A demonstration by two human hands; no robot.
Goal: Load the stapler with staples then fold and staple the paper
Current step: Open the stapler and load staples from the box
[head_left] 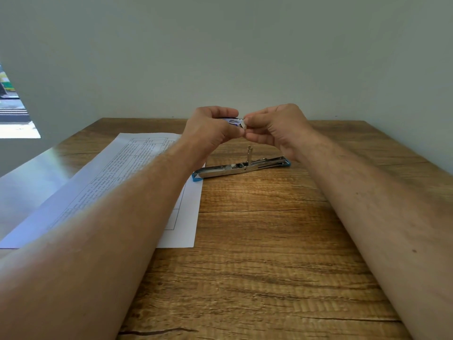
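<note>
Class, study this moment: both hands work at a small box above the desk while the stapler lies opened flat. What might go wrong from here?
1. The left hand grips the small staple box in mid-air while the right hand pinches its white flap; a sharp tug may spill its contents.
2. The opened stapler lies under the hands, one end on the printed paper; a lowered wrist could knock it.

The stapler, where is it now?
In the head view, the stapler lies opened flat on the wooden table, right of the paper, below both hands.
</note>
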